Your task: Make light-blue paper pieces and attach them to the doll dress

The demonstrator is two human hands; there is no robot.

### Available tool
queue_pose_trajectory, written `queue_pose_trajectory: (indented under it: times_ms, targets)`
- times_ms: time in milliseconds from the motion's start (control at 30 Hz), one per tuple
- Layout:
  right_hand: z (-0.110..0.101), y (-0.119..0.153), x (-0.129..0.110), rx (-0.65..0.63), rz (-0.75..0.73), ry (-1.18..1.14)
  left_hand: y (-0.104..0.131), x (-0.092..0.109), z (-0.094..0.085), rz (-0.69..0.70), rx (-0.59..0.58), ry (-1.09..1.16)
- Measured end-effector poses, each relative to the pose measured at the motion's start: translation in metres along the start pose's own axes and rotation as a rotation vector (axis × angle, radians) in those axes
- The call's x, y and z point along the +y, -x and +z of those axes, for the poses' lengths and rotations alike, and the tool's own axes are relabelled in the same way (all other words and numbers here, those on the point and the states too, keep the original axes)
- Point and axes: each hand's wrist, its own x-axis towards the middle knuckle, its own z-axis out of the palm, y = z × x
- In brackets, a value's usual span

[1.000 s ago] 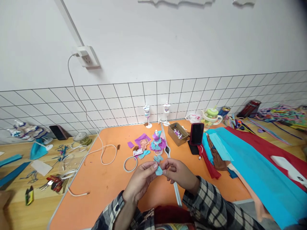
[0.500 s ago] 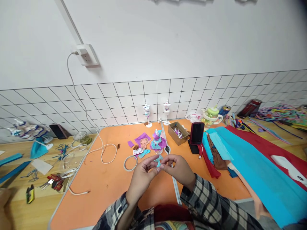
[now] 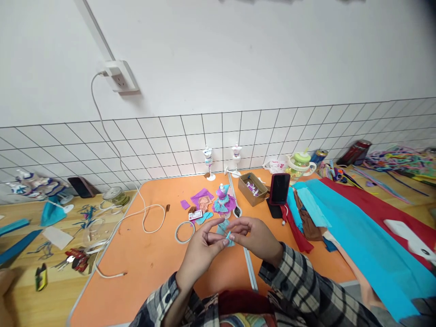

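Note:
Between my hands is a small piece of light-blue fabric [image 3: 223, 227], pinched at its middle. My left hand [image 3: 203, 247] holds it from the left, with thumb and fingers closed on it. From the right, my right hand [image 3: 256, 240] grips the same piece between thumb and fingertips. Just beyond my fingers stands a miniature dress form [image 3: 222, 197] in a purple and light-blue dress. Left of it lie purple [image 3: 200, 196] and peach [image 3: 205, 203] fabric scraps, a small white-labelled box [image 3: 195, 215] and a roll of tape [image 3: 185, 232].
Two more dress forms [image 3: 209, 162] stand by the wall. A cardboard box [image 3: 252, 189] and a phone on a stand [image 3: 279, 190] are at right. Long blue [image 3: 361, 231] and red fabric covers the right side. A white cable [image 3: 145, 209] crosses the left side.
The light-blue fabric has spread out, with more of it showing above and below my fingertips. My hands stay in nearly the same place, and the view has shifted slightly.

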Motion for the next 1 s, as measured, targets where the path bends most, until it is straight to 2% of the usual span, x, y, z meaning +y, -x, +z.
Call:
queue_pose_trajectory:
  times_ms: [100,333,533,667,767,1000]
  targets:
    - [-0.001,-0.001,0.001,-0.001,0.052,-0.016,0.000,0.000,0.000,0.011,-0.002,0.003]
    - [0.001,-0.003,0.008,0.028,0.027,0.121,-0.001,-0.002,-0.003,0.023,0.037,0.042]
    - [0.004,-0.001,0.010,0.010,0.053,0.074,-0.001,-0.003,-0.003,0.032,0.012,0.021]
    - [0.004,0.003,0.003,-0.071,0.108,0.000,-0.001,-0.004,-0.002,0.022,-0.017,0.014]
    - [0.003,0.004,-0.001,-0.144,0.186,-0.092,-0.001,-0.003,-0.002,0.023,0.008,0.028]
    - [-0.001,0.002,0.006,-0.150,0.143,-0.083,0.000,0.000,-0.005,0.000,0.043,0.112]
